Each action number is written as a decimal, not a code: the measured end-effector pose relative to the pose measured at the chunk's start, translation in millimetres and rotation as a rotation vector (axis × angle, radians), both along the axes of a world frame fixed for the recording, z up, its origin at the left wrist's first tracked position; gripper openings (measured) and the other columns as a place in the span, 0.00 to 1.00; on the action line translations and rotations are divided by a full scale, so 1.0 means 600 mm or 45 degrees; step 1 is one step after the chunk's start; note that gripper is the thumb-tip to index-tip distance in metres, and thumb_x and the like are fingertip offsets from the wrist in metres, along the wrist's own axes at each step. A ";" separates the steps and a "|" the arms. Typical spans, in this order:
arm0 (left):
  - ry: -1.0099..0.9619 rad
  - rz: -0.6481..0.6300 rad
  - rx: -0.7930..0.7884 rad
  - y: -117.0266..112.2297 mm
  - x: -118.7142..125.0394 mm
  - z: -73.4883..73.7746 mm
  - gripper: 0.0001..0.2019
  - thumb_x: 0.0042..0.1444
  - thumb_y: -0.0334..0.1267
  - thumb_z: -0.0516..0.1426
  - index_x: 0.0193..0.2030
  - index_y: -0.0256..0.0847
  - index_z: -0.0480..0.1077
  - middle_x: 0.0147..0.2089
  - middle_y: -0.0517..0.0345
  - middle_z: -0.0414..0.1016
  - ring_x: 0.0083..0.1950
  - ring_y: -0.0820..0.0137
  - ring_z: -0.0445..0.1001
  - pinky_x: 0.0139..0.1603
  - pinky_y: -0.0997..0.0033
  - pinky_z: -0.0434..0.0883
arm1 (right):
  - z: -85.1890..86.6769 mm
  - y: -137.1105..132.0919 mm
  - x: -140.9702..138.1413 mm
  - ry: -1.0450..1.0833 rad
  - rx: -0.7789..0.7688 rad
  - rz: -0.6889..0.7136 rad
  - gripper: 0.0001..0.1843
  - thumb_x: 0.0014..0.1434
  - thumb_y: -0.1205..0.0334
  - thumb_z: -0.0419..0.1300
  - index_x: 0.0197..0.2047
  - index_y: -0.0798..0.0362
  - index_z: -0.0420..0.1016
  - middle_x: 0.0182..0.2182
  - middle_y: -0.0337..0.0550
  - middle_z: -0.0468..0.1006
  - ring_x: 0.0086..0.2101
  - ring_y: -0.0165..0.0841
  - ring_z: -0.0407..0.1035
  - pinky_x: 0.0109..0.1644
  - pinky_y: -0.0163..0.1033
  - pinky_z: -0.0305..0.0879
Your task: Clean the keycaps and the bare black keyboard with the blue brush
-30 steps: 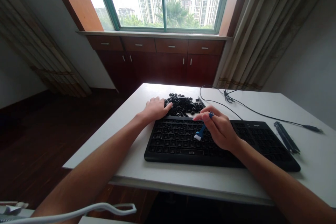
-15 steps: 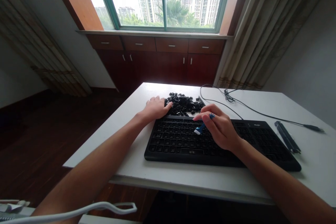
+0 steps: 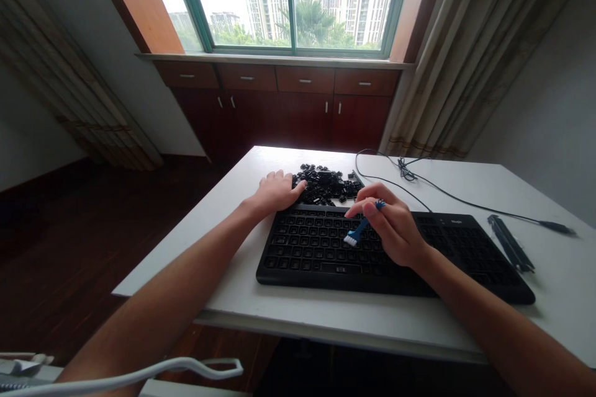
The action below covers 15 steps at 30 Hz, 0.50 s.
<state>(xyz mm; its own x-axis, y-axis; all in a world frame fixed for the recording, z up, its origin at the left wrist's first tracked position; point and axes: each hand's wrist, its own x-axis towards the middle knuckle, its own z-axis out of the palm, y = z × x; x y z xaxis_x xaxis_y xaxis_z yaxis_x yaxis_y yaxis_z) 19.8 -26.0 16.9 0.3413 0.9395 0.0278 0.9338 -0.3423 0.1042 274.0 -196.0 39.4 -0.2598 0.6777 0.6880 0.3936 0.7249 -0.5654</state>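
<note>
A black keyboard (image 3: 316, 276) with its keycaps off lies on the white table (image 3: 223, 248). Behind it is a heap of loose black keycaps (image 3: 326, 186). My left hand (image 3: 278, 191) rests with fingers spread at the keyboard's far left corner, beside the heap. Over the middle of the keyboard, my right hand (image 3: 388, 223) is closed on a small blue cleaning brush (image 3: 358, 232). Its white bristles point down and left at the key sockets; whether they touch cannot be made out.
The keyboard's black cable (image 3: 475, 201) runs over the table's right part, bundled at the back. A dark, narrow strip-shaped packet (image 3: 510, 243) lies right of the keyboard. A white bent bar (image 3: 186, 367) crosses the lower left. Wooden cabinets (image 3: 302, 111) stand under the window.
The brush in my right hand has shifted slightly; its bristle end sits a little lower and more of the blue handle shows. My left hand has stayed in place.
</note>
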 end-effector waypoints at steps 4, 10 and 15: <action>0.004 0.002 -0.006 0.001 0.000 0.000 0.44 0.69 0.67 0.37 0.70 0.31 0.68 0.72 0.28 0.66 0.73 0.39 0.63 0.70 0.44 0.61 | -0.001 0.005 0.000 0.008 -0.022 -0.057 0.18 0.76 0.63 0.52 0.45 0.53 0.84 0.45 0.45 0.72 0.41 0.29 0.73 0.46 0.41 0.72; -0.016 -0.009 0.006 0.001 -0.002 -0.002 0.44 0.69 0.66 0.37 0.69 0.31 0.69 0.71 0.27 0.67 0.72 0.38 0.64 0.69 0.42 0.62 | -0.006 0.009 -0.004 -0.094 0.113 -0.137 0.16 0.75 0.66 0.53 0.51 0.54 0.83 0.46 0.48 0.73 0.45 0.33 0.75 0.50 0.44 0.74; -0.019 0.005 0.004 0.002 -0.002 -0.002 0.42 0.68 0.67 0.38 0.69 0.37 0.70 0.72 0.32 0.68 0.72 0.40 0.63 0.69 0.42 0.62 | -0.004 0.005 -0.004 -0.097 0.142 -0.138 0.15 0.75 0.65 0.53 0.53 0.53 0.82 0.46 0.49 0.74 0.46 0.35 0.74 0.50 0.46 0.75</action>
<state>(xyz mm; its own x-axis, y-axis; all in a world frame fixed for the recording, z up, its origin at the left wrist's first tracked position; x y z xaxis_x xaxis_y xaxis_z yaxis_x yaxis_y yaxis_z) 18.5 -25.0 15.4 0.3372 0.9408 0.0355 0.9335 -0.3390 0.1170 271.8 -192.8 37.0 -0.2437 0.6249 0.7417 0.5118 0.7325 -0.4489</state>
